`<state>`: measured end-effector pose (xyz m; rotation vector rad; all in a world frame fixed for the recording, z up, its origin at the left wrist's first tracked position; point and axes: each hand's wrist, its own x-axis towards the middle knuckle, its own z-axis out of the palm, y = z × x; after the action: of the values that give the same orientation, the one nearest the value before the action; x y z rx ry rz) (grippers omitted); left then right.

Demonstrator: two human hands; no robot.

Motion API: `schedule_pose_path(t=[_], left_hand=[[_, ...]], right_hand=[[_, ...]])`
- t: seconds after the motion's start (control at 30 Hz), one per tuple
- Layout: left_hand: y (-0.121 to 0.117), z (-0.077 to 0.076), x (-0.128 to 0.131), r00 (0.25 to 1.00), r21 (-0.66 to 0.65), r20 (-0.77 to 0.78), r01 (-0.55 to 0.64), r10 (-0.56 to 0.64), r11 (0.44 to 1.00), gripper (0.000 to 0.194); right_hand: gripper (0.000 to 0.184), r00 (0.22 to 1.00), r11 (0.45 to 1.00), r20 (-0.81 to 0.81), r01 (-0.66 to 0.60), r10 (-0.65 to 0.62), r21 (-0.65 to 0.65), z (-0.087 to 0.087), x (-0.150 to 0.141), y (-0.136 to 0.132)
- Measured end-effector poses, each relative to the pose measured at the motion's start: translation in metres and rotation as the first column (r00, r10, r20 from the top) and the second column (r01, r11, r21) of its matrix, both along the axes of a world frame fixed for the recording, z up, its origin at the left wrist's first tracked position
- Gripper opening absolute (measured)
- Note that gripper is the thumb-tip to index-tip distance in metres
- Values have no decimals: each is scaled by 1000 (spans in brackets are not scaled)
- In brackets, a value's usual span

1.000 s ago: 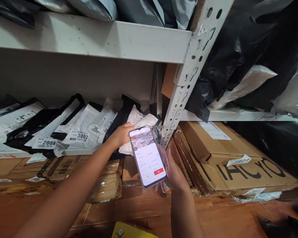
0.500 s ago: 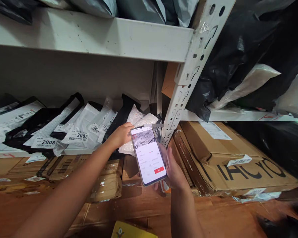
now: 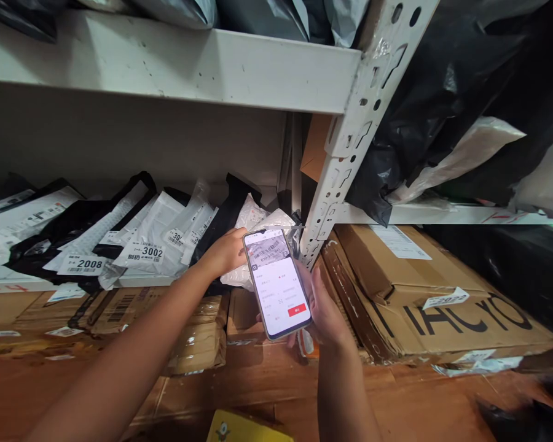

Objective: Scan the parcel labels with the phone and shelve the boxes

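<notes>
My right hand (image 3: 325, 310) grips a smartphone (image 3: 277, 282) from behind, screen towards me; the screen shows a barcode picture at the top and a red button lower down. My left hand (image 3: 223, 252) reaches past the phone and closes on a white plastic parcel (image 3: 265, 224) lying at the right end of the lower shelf (image 3: 142, 281), beside the perforated white upright (image 3: 350, 132). Part of the parcel is hidden behind the phone.
A row of white and black mailer bags with numbered labels, such as 2008 (image 3: 82, 264) and 3002 (image 3: 145, 252), leans on the shelf. Flattened cardboard boxes (image 3: 437, 294) lie right and below. Black and grey bags (image 3: 456, 104) fill the upper shelves. Something yellow (image 3: 244, 428) shows at the bottom edge.
The phone and my right hand have shifted slightly up and to the right, and a clear barcode now fills the top of the screen. My left hand stays on the white parcel.
</notes>
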<state>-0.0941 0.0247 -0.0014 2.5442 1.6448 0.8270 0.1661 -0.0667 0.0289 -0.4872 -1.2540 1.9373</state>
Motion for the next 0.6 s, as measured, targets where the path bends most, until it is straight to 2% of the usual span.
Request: schedule_pose_path(t=[0.3,0.5,0.6], left_hand=[[-5,3,3,997,-4,76,-23,24,1000,13],[-3,3,1,1000,12,-21,-9,9,1000,16],[-7,6,3,1000,27,1,16,-16,999,17]], right_hand=[[74,1000,1000,17,2,-2,7,4,-1,-3],[73,999,1000,30,-18,18,20,1,0,-4],[71,1000,999,29,-12,11,41,-1,3,-6]])
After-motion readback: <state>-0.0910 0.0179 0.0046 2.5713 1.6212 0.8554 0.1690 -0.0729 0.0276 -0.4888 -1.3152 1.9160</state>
